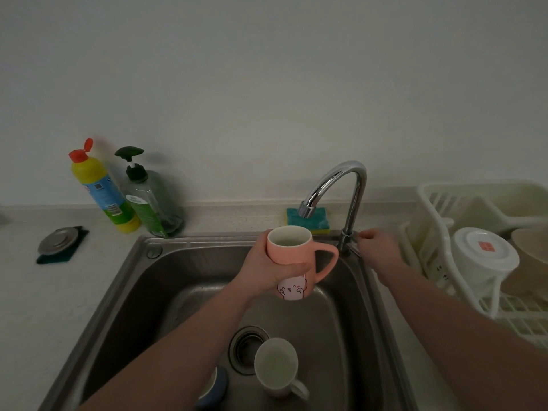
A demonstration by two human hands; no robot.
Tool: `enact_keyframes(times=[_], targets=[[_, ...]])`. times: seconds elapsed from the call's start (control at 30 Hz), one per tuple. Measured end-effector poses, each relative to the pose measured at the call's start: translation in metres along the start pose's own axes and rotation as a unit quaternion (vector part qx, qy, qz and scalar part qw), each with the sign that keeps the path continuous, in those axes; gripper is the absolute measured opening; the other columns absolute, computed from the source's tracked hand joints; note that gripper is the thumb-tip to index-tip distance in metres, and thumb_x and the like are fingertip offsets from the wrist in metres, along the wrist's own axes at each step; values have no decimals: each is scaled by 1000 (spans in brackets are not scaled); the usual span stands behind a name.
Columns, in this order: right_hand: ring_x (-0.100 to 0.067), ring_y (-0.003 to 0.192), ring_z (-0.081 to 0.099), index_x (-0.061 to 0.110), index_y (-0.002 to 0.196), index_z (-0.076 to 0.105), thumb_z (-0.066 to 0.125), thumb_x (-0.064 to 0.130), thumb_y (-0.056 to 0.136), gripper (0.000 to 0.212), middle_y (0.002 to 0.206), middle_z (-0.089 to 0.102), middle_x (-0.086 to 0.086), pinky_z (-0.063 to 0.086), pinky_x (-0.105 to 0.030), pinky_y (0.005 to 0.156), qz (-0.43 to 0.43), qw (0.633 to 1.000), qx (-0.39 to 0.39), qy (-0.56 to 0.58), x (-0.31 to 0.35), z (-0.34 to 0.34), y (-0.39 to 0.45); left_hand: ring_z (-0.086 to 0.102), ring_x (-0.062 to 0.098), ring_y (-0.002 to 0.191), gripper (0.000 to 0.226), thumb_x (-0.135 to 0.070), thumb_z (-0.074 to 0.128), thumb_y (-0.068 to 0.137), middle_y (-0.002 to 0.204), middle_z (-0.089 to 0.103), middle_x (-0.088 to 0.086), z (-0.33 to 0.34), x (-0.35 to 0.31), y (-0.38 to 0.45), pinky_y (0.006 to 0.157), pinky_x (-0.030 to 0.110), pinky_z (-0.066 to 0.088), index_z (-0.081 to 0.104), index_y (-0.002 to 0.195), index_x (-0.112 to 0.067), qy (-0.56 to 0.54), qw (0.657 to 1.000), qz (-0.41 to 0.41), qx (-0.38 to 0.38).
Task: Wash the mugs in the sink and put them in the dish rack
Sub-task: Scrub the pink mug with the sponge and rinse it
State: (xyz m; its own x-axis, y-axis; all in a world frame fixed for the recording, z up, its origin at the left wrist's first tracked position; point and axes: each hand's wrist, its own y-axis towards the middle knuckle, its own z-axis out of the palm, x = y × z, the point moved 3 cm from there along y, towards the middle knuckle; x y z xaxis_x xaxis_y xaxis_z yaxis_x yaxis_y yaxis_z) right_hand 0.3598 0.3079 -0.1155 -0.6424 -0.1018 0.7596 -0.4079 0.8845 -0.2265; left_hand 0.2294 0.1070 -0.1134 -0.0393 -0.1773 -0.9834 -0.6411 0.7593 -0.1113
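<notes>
Holding the pink mug (292, 256) under the faucet (335, 185), the left hand (267, 268) wraps it; the right hand (378, 247) pinches the tap handle (354, 249), likely to start water.

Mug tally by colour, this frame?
Pink mug, held by the left hand: 1
White mug, on the sink floor: 1
Blue mug, partly hidden by the forearm: 1
Total: 3

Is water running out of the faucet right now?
No, the faucet spout shows no stream above the pink mug, though the right hand is at its handle.
</notes>
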Motion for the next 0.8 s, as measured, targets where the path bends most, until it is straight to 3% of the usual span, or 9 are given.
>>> enact_keyframes(times=[0.1, 0.23, 0.33, 0.47, 0.53, 0.63, 0.7, 0.8], targets=[[-23, 85, 59, 7, 109, 63, 58, 19, 93, 21, 99, 63, -14, 55, -41, 78, 71, 989, 93, 90, 1, 3, -13, 62, 8, 104, 77, -14, 92, 57, 114, 62, -9, 0, 0, 1, 78, 31, 58, 49, 117, -37, -4, 1000, 3, -2], [-29, 84, 67, 0, 107, 61, 51, 48, 93, 51, 98, 68, -22, 56, -34, 63, 214, 912, 289, 197, 13, 14, -50, 64, 12, 104, 83, -19, 94, 48, 114, 65, -6, 3, -1, 2, 84, 41, 58, 51, 118, -34, -21, 999, 18, -16], [-24, 67, 69, 3, 102, 66, 60, 40, 88, 40, 88, 71, -19, 55, -25, 49, 236, 873, 344, 253, 23, 22, -60, 65, 11, 103, 90, -30, 94, 40, 113, 67, -7, 3, -1, 2, 84, 42, 58, 52, 119, -34, -28, 999, 30, -21], [-22, 65, 64, 4, 98, 62, 49, 17, 91, 20, 81, 65, -18, 58, -30, 59, 241, 859, 322, 318, 31, 28, -60, 64, 12, 107, 92, -23, 95, 45, 117, 65, -5, -2, 0, -2, 89, 43, 56, 50, 125, -31, -26, 998, 53, -5], [-16, 55, 57, 2, 102, 59, 46, 10, 91, 19, 78, 59, -15, 55, -24, 47, 261, 845, 302, 357, 31, 33, -63, 62, 12, 110, 93, -20, 94, 48, 120, 64, -5, -3, -1, -4, 94, 40, 54, 47, 128, -28, -15, 997, 74, 4], [-10, 36, 47, 1, 97, 53, 37, 5, 94, 17, 61, 51, -10, 35, -11, 30, 265, 840, 299, 367, 33, 36, -66, 59, 13, 116, 97, -11, 94, 52, 124, 61, -2, -3, 3, -7, 99, 40, 50, 42, 133, -26, -4, 996, 83, 24], [-7, 31, 41, 2, 92, 50, 34, 6, 97, 17, 56, 48, -8, 25, -10, 26, 261, 847, 289, 362, 34, 34, -67, 58, 13, 118, 97, -4, 92, 55, 126, 60, -2, -2, 9, -9, 100, 40, 50, 40, 134, -26, 3, 996, 86, 36], [-6, 30, 39, 3, 98, 49, 35, 6, 98, 14, 61, 49, -9, 22, -9, 27, 265, 846, 292, 359, 35, 34, -74, 61, 8, 111, 86, -11, 90, 63, 125, 59, -3, -4, 10, -16, 91, 33, 52, 40, 131, -32, 3, 997, 57, 54]])
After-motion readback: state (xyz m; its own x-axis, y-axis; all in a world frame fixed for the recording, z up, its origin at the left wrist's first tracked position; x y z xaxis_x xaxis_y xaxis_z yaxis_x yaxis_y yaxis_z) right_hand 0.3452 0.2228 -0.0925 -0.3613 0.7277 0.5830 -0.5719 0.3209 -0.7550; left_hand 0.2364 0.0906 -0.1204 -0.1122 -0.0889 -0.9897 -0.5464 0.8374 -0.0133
